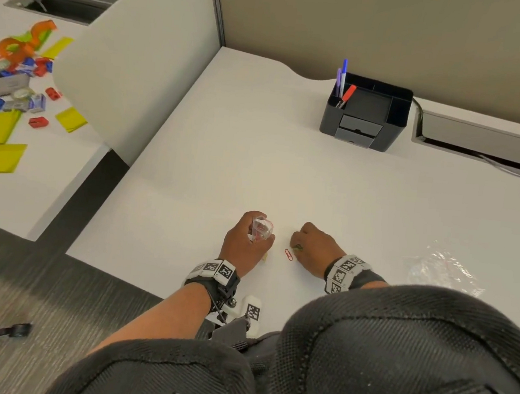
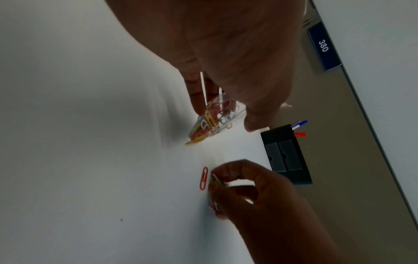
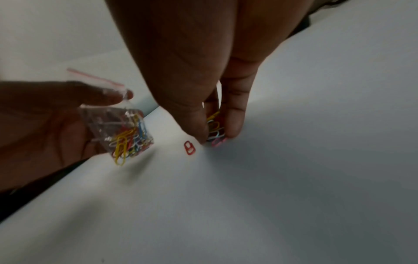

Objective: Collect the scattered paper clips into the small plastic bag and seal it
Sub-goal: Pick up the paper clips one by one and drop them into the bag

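My left hand (image 1: pixel 248 243) grips a small clear plastic bag (image 1: pixel 260 228) just above the white desk (image 1: pixel 241 150); several coloured paper clips fill the bag (image 2: pixel 212 119) (image 3: pixel 122 132). Its red zip strip (image 3: pixel 95 76) sticks up past the left fingers. My right hand (image 1: pixel 310 249) is down on the desk, fingertips pinching a bunch of paper clips (image 3: pixel 216 128) (image 2: pixel 217 180). One red paper clip (image 1: pixel 288 254) (image 2: pixel 204 178) (image 3: pixel 189 147) lies loose on the desk between the two hands, right by the right fingertips.
A black desk organiser (image 1: pixel 367 112) with pens stands at the back. A crumpled clear plastic sheet (image 1: pixel 442 265) lies to the right. A white tagged object (image 1: pixel 252 312) sits at the near desk edge. The neighbouring desk (image 1: pixel 49 160) at left holds stationery behind a divider panel (image 1: pixel 131 67).
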Action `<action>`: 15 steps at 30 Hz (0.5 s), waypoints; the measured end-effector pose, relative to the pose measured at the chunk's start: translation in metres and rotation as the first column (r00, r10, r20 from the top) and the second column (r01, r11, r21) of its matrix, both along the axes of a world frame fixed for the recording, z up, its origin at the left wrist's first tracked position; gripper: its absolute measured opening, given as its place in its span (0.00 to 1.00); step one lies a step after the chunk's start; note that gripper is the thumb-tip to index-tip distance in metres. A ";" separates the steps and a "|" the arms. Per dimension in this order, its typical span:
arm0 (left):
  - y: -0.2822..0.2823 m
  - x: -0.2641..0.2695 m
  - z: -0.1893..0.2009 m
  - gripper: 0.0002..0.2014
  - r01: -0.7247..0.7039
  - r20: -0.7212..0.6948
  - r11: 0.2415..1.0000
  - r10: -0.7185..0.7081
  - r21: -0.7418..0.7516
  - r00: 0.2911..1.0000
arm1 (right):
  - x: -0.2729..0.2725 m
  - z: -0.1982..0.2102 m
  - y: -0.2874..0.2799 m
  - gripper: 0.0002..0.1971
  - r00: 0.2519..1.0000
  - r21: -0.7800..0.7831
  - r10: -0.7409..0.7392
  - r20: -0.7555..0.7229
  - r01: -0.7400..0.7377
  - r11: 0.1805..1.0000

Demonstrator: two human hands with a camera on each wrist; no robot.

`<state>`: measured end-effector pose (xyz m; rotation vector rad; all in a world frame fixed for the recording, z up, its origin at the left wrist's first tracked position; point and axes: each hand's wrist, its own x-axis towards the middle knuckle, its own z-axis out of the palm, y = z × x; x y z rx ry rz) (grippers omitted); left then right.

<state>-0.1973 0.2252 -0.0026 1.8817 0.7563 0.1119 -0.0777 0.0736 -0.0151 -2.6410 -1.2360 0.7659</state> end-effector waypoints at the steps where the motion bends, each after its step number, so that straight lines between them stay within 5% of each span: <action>1: -0.001 0.000 0.000 0.20 0.010 -0.009 1.000 -0.010 0.000 1.000 | -0.002 0.001 0.003 0.11 0.999 -0.032 0.041 0.027 -0.040 0.999; 4: -0.004 0.000 -0.001 0.20 0.029 -0.023 1.000 -0.029 -0.006 0.999 | -0.001 0.002 0.008 0.10 0.994 -0.073 0.079 0.077 -0.073 0.995; 9: -0.003 -0.004 -0.004 0.21 0.042 -0.042 0.999 -0.042 -0.006 0.998 | 0.018 0.004 0.006 0.11 0.995 -0.052 -0.071 0.063 0.075 0.996; 15: 0.000 -0.002 -0.004 0.20 0.031 -0.024 0.999 -0.031 0.006 0.999 | 0.029 0.008 0.001 0.03 0.910 0.045 -0.367 -0.195 0.382 0.923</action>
